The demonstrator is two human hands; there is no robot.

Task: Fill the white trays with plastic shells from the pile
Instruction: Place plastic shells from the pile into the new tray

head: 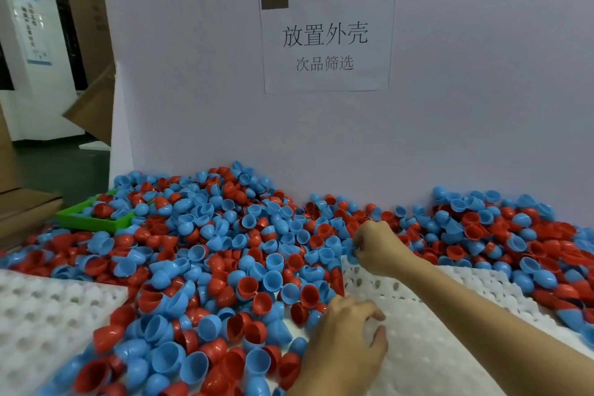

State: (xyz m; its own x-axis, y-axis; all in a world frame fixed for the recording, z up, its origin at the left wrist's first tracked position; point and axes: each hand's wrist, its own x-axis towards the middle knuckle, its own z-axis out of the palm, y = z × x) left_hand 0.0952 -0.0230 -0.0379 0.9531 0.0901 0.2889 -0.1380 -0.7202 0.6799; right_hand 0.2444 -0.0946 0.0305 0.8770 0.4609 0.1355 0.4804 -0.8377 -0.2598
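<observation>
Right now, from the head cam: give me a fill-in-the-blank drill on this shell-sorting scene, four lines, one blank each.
1. The pile of loose plastic half-shells comes in two colours, blue and ____.
2. The small rectangular plastic bin at the pile's far left edge is ____.
3. The white dimpled tray under the forearms holds ____ shells in its visible pockets.
4. The hand reaching farther into the pile is the ____ hand.

Missing words: red; green; no; right

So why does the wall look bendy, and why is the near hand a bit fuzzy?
Head view: the wide lens curves the wall near the picture's edges; the left hand is close and blurred, while the sign reads sharp; the light is soft, with no glare on the shells.
</observation>
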